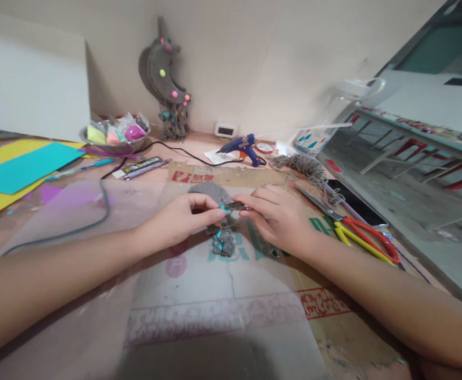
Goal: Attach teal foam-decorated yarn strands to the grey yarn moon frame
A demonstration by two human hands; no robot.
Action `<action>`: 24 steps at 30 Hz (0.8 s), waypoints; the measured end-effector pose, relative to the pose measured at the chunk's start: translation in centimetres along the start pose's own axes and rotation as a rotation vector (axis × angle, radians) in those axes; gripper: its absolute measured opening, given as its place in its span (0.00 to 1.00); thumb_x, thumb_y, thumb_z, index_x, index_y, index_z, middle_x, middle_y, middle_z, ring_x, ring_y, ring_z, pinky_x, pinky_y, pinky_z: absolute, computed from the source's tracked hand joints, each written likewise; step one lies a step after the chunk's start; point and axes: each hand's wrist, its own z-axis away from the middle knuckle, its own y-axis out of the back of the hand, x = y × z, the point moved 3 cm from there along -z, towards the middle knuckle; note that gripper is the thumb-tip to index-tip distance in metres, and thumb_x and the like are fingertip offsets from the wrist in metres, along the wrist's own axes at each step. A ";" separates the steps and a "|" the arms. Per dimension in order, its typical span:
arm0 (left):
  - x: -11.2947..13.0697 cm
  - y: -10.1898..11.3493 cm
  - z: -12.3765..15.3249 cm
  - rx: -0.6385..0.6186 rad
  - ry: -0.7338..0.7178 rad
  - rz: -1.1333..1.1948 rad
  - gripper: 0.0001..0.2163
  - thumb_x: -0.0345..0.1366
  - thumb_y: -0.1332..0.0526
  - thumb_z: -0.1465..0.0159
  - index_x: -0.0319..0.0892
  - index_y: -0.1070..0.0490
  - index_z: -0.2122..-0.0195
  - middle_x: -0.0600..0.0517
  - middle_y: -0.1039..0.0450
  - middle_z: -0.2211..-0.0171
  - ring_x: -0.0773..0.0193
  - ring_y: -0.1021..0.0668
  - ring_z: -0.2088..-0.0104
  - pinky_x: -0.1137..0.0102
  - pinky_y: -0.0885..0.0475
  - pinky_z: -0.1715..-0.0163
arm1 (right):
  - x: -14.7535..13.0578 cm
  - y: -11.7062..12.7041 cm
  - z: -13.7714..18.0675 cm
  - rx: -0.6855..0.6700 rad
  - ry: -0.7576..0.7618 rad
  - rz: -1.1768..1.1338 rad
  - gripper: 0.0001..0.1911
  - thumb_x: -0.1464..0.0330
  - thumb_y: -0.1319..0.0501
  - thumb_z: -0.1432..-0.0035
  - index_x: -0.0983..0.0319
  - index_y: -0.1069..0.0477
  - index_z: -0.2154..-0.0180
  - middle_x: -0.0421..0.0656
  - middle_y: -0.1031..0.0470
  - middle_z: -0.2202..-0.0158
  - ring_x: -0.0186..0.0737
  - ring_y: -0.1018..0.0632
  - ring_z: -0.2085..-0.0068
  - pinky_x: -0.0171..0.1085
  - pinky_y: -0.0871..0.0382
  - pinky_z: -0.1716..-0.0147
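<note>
Both of my hands meet over a small grey yarn-wrapped crescent piece (211, 191) lying on a cardboard sheet (231, 295). My left hand (183, 216) pinches a teal bead or yarn end against the piece, fingers closed. My right hand (279, 214) is closed on a small dark metal tool (236, 206), possibly snips, whose tip touches the same spot. Below the fingers lies a cluster of grey yarn tassels with teal beads (223, 244).
Red and yellow scissors (363, 235) and a black phone (355, 203) lie at the right beside loose grey yarn (308, 168). A blue glue gun (243, 148), a bowl of coloured clay (114, 136), teal and yellow paper (20, 169) and a finished moon ornament (163, 79) sit behind.
</note>
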 end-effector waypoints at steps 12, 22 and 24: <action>-0.2 -0.1 -0.1 -0.022 -0.016 0.022 0.10 0.42 0.37 0.40 0.39 0.28 0.72 0.53 0.26 0.73 0.68 0.27 0.72 0.71 0.34 0.68 | 0.2 -0.1 0.1 0.005 -0.033 -0.081 0.14 0.67 0.45 0.35 0.65 0.26 0.54 0.45 0.24 0.69 0.39 0.29 0.68 0.38 0.38 0.68; -0.1 0.0 0.0 -0.005 -0.016 -0.011 0.11 0.42 0.38 0.40 0.39 0.29 0.72 0.54 0.27 0.73 0.68 0.28 0.72 0.72 0.34 0.68 | -0.2 0.1 0.0 0.003 -0.031 -0.050 0.16 0.64 0.45 0.35 0.66 0.27 0.52 0.47 0.25 0.68 0.40 0.29 0.68 0.38 0.36 0.69; -0.1 0.0 0.0 -0.002 -0.015 -0.034 0.10 0.41 0.38 0.40 0.39 0.29 0.72 0.54 0.27 0.74 0.69 0.28 0.73 0.72 0.35 0.69 | -0.3 0.1 -0.1 0.004 -0.009 -0.027 0.16 0.65 0.45 0.35 0.67 0.27 0.53 0.47 0.25 0.68 0.40 0.29 0.69 0.38 0.37 0.69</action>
